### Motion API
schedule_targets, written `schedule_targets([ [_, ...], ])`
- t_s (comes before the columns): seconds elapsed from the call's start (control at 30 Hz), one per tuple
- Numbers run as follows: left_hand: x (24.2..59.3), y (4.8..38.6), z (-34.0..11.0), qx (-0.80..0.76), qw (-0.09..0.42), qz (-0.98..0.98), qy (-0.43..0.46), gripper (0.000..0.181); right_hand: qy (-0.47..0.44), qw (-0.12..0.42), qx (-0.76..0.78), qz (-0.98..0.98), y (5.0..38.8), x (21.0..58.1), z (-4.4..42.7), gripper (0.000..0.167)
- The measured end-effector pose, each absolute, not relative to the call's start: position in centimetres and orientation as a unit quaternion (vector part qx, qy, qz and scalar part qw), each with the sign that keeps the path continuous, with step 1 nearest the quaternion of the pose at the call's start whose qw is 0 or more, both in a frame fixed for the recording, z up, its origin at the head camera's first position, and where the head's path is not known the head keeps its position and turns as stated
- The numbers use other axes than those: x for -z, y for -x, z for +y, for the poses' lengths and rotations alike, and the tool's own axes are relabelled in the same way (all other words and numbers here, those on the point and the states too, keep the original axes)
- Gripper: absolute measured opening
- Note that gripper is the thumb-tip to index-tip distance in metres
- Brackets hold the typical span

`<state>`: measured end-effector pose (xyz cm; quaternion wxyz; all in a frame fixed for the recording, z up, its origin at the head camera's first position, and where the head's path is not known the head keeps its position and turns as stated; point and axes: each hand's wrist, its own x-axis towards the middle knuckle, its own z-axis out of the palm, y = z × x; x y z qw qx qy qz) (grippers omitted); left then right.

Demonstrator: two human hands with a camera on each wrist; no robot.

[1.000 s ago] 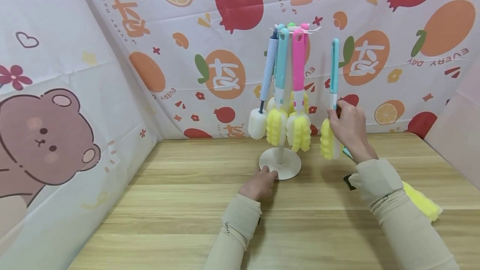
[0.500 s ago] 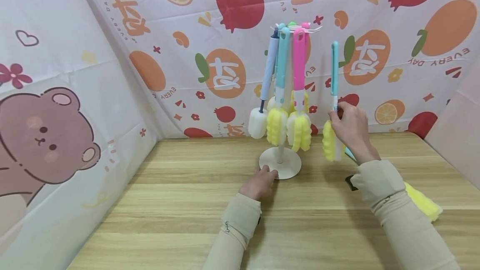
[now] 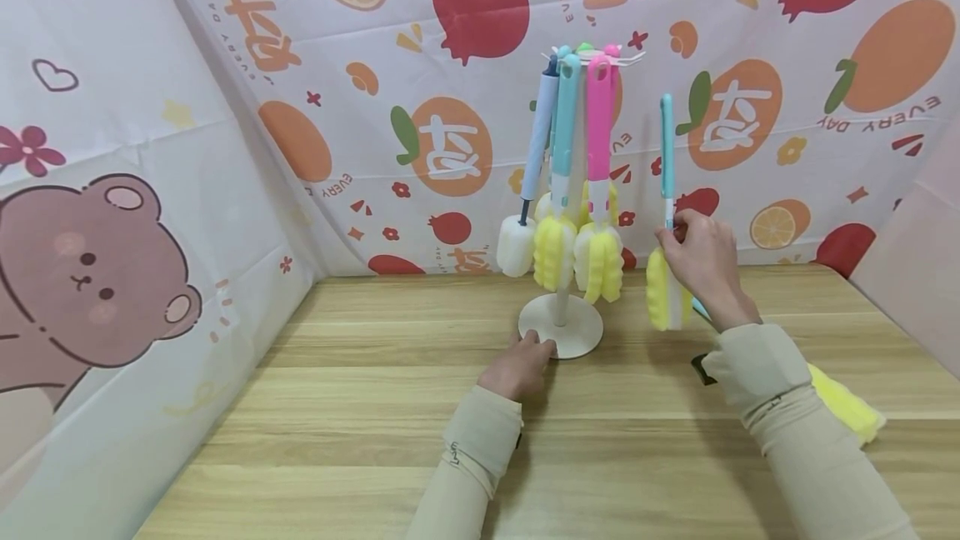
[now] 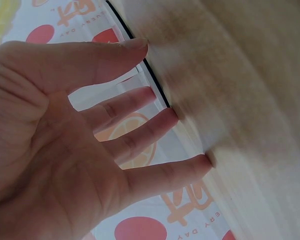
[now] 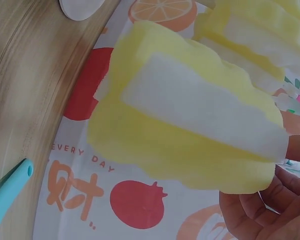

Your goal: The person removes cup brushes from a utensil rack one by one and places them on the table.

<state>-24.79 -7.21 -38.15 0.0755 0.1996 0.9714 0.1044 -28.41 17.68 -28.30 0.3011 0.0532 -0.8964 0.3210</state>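
Observation:
A white stand with a round base [image 3: 576,332] holds several hanging bottle brushes: pink [image 3: 598,123] and teal [image 3: 566,123] handles with yellow-and-white sponge heads, and a light-blue one [image 3: 538,136] with a white head. My left hand [image 3: 519,367] rests its fingertips at the base's front edge; the left wrist view shows its fingers [image 4: 162,175] spread and fairly straight. To the right of the stand, my right hand [image 3: 701,261] pinches another teal-handled bottle brush [image 3: 667,148] just above its sponge. That brush hangs upright above the table, its yellow-and-white head [image 5: 190,110] large in the right wrist view.
Under my right forearm lies another brush with a yellow sponge [image 3: 843,402], partly hidden; its teal handle [image 5: 10,190] shows in the right wrist view. Fruit-printed cloth [image 3: 480,215] backs the wooden table [image 3: 360,407]; a bear-printed cloth [image 3: 97,273] stands at the left.
The brush in my right hand has come down slightly and turned about its length, its handle now seen more edge-on. My left hand stays at the base, and the stand has not moved.

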Motion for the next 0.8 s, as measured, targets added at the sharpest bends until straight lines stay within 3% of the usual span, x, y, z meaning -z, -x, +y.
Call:
schedule_targets([
  [0.8,38.2,25.0,-7.2,-0.103,0.079,0.971,-0.201,0.031,-0.03,0.269,-0.358,-0.894,28.5,29.5,18.1,0.034],
])
